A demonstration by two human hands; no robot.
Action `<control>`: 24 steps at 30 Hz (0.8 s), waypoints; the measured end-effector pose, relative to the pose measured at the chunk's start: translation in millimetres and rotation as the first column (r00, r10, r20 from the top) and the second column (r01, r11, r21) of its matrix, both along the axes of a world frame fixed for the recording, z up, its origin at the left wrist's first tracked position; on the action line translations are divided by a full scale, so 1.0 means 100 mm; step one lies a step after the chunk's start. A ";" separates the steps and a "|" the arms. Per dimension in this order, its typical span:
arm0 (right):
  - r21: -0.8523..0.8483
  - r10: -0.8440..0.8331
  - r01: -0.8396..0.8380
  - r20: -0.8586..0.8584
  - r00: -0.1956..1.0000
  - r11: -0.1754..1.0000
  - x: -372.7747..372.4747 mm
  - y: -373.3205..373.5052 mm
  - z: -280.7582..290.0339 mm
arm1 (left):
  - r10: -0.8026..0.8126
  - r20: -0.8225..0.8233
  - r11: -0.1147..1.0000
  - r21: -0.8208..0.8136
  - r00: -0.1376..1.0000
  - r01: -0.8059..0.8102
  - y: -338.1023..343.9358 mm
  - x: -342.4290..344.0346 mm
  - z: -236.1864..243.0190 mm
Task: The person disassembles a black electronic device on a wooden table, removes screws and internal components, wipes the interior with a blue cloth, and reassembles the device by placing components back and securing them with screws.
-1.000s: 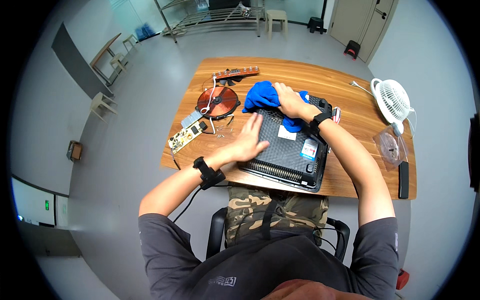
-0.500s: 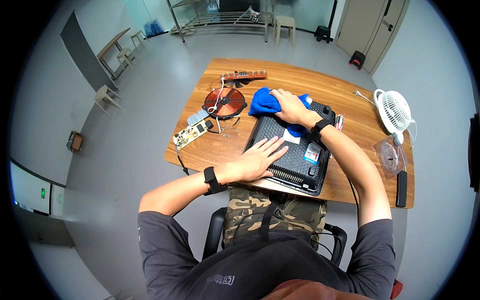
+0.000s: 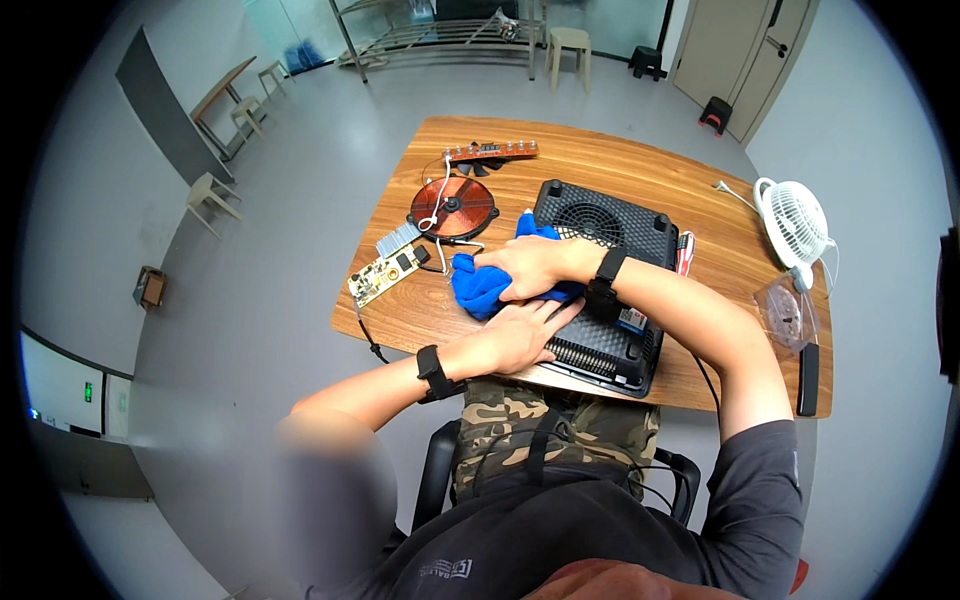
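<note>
A black textured plastic casing [image 3: 625,230] with a round vent lies upside down on the wooden table. My right hand [image 3: 532,265] is closed on a bunched blue cloth [image 3: 478,293] at the casing's left side. My left hand [image 3: 520,332] rests on the casing's lower left part, fingers stretched out, just below the cloth. To the left lie a copper coil disc [image 3: 462,220], a circuit board [image 3: 378,278] with a finned metal block [image 3: 398,236], and loose wires. A red strip board [image 3: 515,149] and a black fan blade lie beyond the coil.
A white fan [image 3: 795,215], a clear bag [image 3: 785,320] and a black bar [image 3: 808,380] are at the table's [image 3: 690,390] right. Beyond it stand a metal rack [image 3: 440,45], stools [image 3: 570,45] and a door [image 3: 737,60]. The person sits on a black chair.
My right hand and the cloth have moved from the casing's far part toward its near left, uncovering the round vent. My left hand stays on the casing, now lower and partly behind the cloth.
</note>
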State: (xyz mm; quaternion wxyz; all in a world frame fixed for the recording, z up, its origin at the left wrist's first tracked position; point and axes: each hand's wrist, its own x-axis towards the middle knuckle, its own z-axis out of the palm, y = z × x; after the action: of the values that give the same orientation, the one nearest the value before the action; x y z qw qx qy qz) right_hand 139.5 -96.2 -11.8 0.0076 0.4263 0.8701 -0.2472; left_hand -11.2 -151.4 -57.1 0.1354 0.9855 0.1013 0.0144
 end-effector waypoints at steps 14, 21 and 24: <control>0.361 -0.135 0.141 -0.042 0.990 0.922 0.56 0.37 -0.41 | 0.227 0.460 0.914 -0.404 0.859 -0.025 0.37 -0.58 -0.06; 0.207 -0.238 0.281 -0.208 0.949 0.937 0.59 0.43 0.10 | 0.550 0.112 0.769 -0.455 0.828 -0.449 0.52 -1.43 -0.17; 0.171 -0.279 0.350 -0.340 0.898 0.921 0.71 0.46 0.30 | 0.538 0.107 0.776 -0.451 0.836 -0.442 0.50 -1.43 -0.24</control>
State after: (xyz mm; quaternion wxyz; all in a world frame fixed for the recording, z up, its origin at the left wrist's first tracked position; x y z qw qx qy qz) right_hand 210.2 -50.5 17.9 -0.2179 0.5161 0.8020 -0.2071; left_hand -154.4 -101.7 -80.9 0.3400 0.8652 0.3402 0.1420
